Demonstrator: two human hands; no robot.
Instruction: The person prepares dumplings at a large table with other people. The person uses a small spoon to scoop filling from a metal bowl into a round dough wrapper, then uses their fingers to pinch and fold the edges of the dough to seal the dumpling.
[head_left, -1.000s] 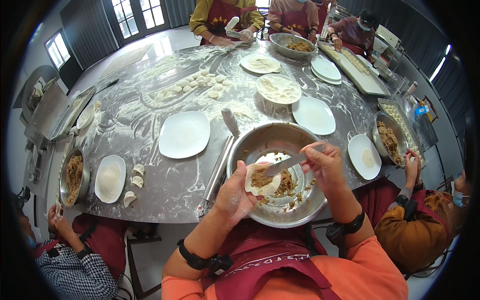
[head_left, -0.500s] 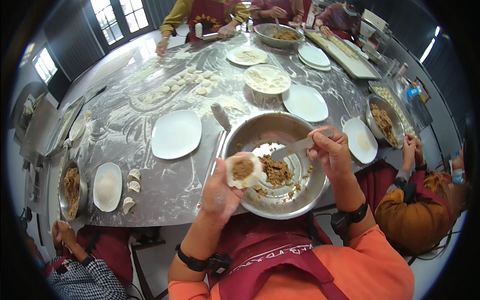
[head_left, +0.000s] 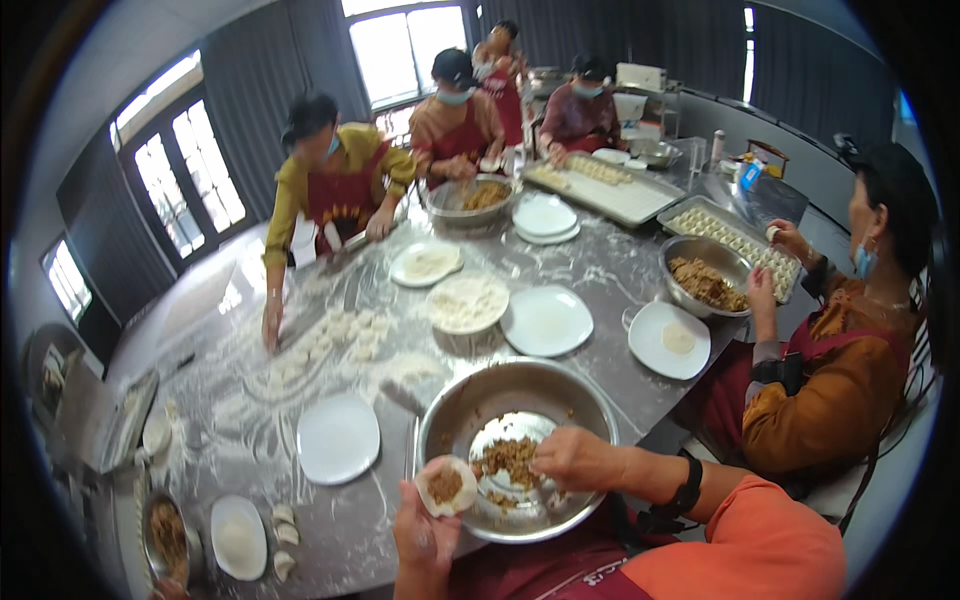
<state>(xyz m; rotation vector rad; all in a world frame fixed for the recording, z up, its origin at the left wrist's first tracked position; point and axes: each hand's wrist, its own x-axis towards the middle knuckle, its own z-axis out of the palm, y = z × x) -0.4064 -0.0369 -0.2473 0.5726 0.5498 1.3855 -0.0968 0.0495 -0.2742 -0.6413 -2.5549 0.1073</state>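
Observation:
My left hand (head_left: 424, 525) is cupped around a round dumpling wrapper (head_left: 459, 498) with brown filling (head_left: 444, 486) spread on its middle. The wrapper lies open and flat by the near left rim of a large steel bowl (head_left: 590, 405). Inside this bowl is loose brown minced filling (head_left: 510, 462). My right hand (head_left: 578, 458) is over the bowl's right part with its fingers curled together. What the right fingers hold is hidden; the pale spatula seen earlier cannot be made out clearly. A rolling pin (head_left: 402, 397) rests to the left of the bowl.
White plates (head_left: 338, 440) stand around the bowl. Three folded dumplings (head_left: 285, 534) lie at left beside a floured plate (head_left: 238, 540). Wrappers (head_left: 335, 335) sit on the floury table, near a person's reaching hand (head_left: 272, 325). A co-worker (head_left: 840, 330) sits at right behind a filling bowl (head_left: 705, 285).
The view has tilted up and swung. My right hand has turned and lowered toward the bowl, and the spatula has dropped from clear sight. My left hand still holds the filled wrapper.

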